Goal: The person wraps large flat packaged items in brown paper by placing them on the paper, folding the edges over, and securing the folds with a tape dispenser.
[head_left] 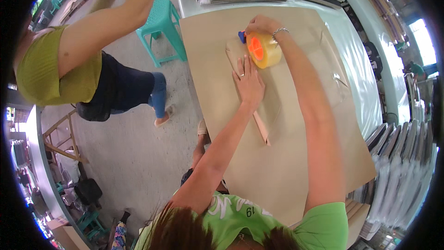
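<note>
Looking down through the head view, I have the long, narrow strip of folded tan paper (262, 129) slanting across the large matt brown sheet (286, 166) that covers much of the silvery tabletop (365, 92). Its long axis runs from the far left end, just beyond my left fingertips, back toward me and to the right, where the pointed near end lies free.

My left hand (251, 85) lies palm down over the strip's upper middle, fingers straight, slightly spread and gripping nothing, with a ring on one of them. My left forearm slants in from the near left, so the strip's near end lies just to the right of it.

My right hand (262, 24) is beyond the left one and a little to its right, fingers closed over the top of the tape dispenser with a blue and red head (242, 36). Its thick roll of clear yellowish tape with an orange hub (275, 59) sits just right of my left fingertips; whether they touch, I cannot tell. The blue head points leftward, near the strip's far end. Of my two hands, the right is nearer the dispenser, while the left covers the strip itself.
</note>
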